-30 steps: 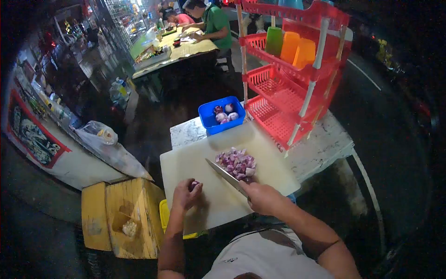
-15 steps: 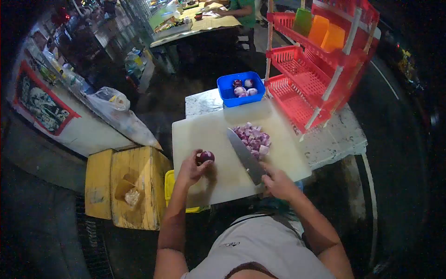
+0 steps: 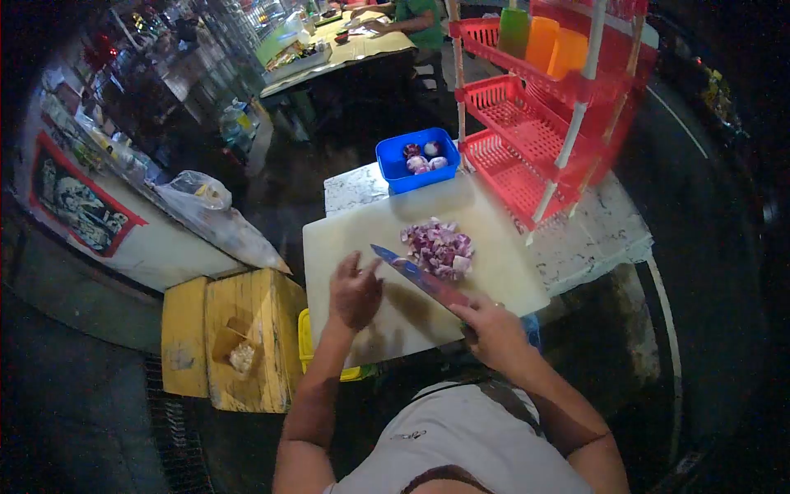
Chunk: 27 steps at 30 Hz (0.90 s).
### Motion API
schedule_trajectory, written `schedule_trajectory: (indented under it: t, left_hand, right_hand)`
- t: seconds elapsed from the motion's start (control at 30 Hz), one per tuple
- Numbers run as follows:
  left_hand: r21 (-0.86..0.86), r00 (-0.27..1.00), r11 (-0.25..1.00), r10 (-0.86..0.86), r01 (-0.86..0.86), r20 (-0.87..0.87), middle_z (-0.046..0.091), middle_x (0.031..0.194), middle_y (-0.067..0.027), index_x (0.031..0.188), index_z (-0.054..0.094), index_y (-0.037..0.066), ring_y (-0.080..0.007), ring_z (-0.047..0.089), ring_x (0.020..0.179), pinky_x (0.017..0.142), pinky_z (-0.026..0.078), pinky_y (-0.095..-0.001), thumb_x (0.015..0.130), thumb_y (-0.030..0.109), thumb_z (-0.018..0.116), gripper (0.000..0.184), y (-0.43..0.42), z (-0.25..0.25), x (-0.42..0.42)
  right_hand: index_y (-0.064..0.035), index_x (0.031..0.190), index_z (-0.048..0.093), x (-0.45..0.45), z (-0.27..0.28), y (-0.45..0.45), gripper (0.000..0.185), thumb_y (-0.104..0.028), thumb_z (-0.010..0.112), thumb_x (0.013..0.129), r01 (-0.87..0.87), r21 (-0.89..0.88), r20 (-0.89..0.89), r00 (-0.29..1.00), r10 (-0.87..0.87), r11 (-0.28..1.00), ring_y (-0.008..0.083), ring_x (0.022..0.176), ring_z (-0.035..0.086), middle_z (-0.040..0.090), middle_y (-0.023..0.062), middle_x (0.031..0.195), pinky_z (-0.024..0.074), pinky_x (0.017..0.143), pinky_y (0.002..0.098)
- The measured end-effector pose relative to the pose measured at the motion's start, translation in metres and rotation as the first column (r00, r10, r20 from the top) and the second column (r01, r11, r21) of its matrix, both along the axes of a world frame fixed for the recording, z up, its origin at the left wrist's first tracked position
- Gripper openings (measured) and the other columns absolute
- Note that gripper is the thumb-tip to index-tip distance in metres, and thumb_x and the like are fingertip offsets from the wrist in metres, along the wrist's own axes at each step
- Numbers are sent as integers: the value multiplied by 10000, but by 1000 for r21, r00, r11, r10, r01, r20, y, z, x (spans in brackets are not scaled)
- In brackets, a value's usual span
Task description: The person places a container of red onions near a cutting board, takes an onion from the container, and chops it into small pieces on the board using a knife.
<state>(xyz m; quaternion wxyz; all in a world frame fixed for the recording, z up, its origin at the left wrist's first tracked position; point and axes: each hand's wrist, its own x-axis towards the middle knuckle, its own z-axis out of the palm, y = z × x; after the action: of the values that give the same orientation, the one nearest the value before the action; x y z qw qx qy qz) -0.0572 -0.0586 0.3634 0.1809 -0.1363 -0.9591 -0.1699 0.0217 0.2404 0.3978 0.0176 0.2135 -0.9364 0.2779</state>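
Observation:
A long-bladed kitchen knife point(image 3: 420, 278) is gripped by its handle in my right hand point(image 3: 496, 333), at the near right of the white cutting board point(image 3: 329, 235). Its blade slants up and left across the board, with the tip close to the fingers of my left hand point(image 3: 355, 295). My left hand is curled over the left part of the board. The red onion it held just before is hidden from view, and none lies loose beside it. A pile of chopped red onion point(image 3: 440, 249) lies beyond the blade.
Behind the board, a blue plastic tub point(image 3: 395, 179) holds several onions. A red tiered rack point(image 3: 514, 119) with cups stands at the right. Yellow boxes point(image 3: 247, 296) and a yellow container point(image 3: 305, 329) are at the left. Another person point(image 3: 415, 25) is at a far table.
My left hand has turned and risen slightly, so the onion no longer shows. The knife has swung left, off the chopped pile's edge, its tip now near my left fingers.

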Motion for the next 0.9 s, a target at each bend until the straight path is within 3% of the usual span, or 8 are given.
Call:
schedule_trajectory:
  t: [0.13, 0.37, 0.47, 0.57, 0.6, 0.73, 0.83, 0.9]
  left_hand:
    - [-169, 985, 971, -167, 170, 37, 475, 1468, -286, 1375, 609, 252, -448, 388, 1420, 1144, 302, -587, 918, 423, 695, 496, 33, 4, -8]
    - [-85, 980, 986, -132, 146, 151, 550, 1424, -207, 1303, 684, 191, -430, 435, 1388, 1117, 343, -569, 982, 567, 534, 516, 28, -31, -77]
    - [-12, 971, 972, -236, 237, 20, 609, 1356, -191, 1273, 695, 144, -402, 508, 1330, 1089, 404, -522, 1008, 465, 550, 441, 5, -20, -96]
    - [384, 994, 918, -68, 95, -84, 678, 1203, -230, 1231, 684, 41, -369, 654, 1130, 990, 513, -405, 1008, 212, 582, 298, -22, 7, -90]
    - [635, 996, 770, 18, -67, 84, 714, 1065, -207, 1222, 672, 11, -303, 705, 968, 876, 550, -370, 1002, 164, 560, 291, -30, 6, -82]
    - [558, 967, 799, 113, -226, 230, 711, 890, -146, 1210, 662, -19, -234, 690, 801, 753, 548, -352, 997, 158, 553, 298, -61, 12, -24]
    - [645, 924, 688, 100, -331, 368, 705, 867, -147, 1199, 658, -33, -246, 684, 779, 742, 546, -356, 988, 165, 559, 305, -52, -10, 9]
    - [710, 893, 576, 81, -404, 443, 708, 890, -167, 1195, 657, -35, -264, 689, 788, 748, 551, -363, 982, 171, 564, 311, -33, -23, 17]
  right_hand:
    - [-173, 1326, 624, 3, 7, 3, 582, -60, 755, 770, -8, 16, 17, 1000, 8, 1000, 376, 948, 687, 626, 143, 1129, 580, 799, 475]
    - [-100, 1311, 610, 23, 33, 20, 489, -74, 724, 835, 53, -41, 220, 975, -43, 998, 408, 989, 666, 625, 181, 1146, 557, 844, 488]
    - [-66, 1315, 593, 30, 30, 30, 462, -89, 701, 867, 80, -152, 219, 975, -45, 985, 421, 1027, 651, 628, 204, 1140, 537, 892, 484]
    - [-29, 1304, 587, 31, 35, 31, 441, -95, 689, 881, 137, -262, 237, 969, -74, 955, 392, 1063, 648, 636, 216, 1172, 517, 935, 444]
    - [-7, 1291, 589, 31, 36, 31, 430, -93, 689, 882, 175, -330, 243, 965, -95, 928, 361, 1084, 649, 642, 218, 1204, 507, 952, 410]
    - [0, 1328, 565, 17, 29, 23, 470, -99, 683, 884, 222, -454, 308, 948, -82, 863, 351, 1110, 649, 649, 222, 1207, 493, 987, 396]
    - [18, 1369, 525, -3, 31, 19, 515, -73, 655, 879, 180, -288, 481, 876, -20, 941, 369, 1115, 652, 658, 229, 1180, 505, 974, 404]
    - [-7, 1398, 507, -15, -5, 14, 547, -57, 630, 867, -75, -174, -14, 997, 73, 982, 400, 1023, 673, 667, 243, 1131, 535, 899, 442]
